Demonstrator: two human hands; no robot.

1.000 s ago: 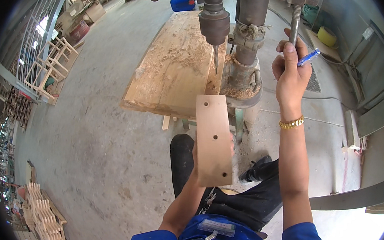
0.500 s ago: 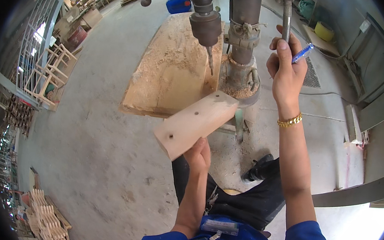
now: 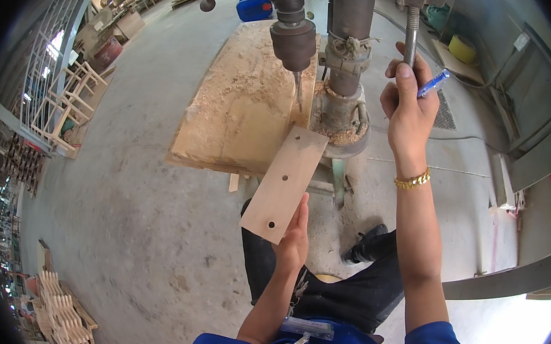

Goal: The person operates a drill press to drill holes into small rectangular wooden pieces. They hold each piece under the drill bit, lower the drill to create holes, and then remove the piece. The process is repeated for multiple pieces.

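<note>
My left hand (image 3: 293, 240) grips a flat wooden board (image 3: 285, 187) from its right edge, near the lower end. Three holes run in a row along the board, and it slants up and to the right. Its far end lies just below the thin drill bit (image 3: 298, 94), which hangs from the chuck (image 3: 293, 46) of a drill press; whether they touch I cannot tell. My right hand (image 3: 413, 109) is closed round the metal lever (image 3: 411, 40) of the press. A blue pen (image 3: 433, 84) sticks out between its fingers.
A wooden work table (image 3: 226, 132) strewn with sawdust stands beside the press column (image 3: 348, 54). Behind it is a blue container (image 3: 253, 6). Wooden frames (image 3: 69, 98) and stacked wooden parts (image 3: 67, 311) are at the left. A yellow roll (image 3: 463, 49) sits at the right.
My left hand has swung the board to a steeper slant; its lower end has moved right and its far end slightly left. My right hand stays on the lever.
</note>
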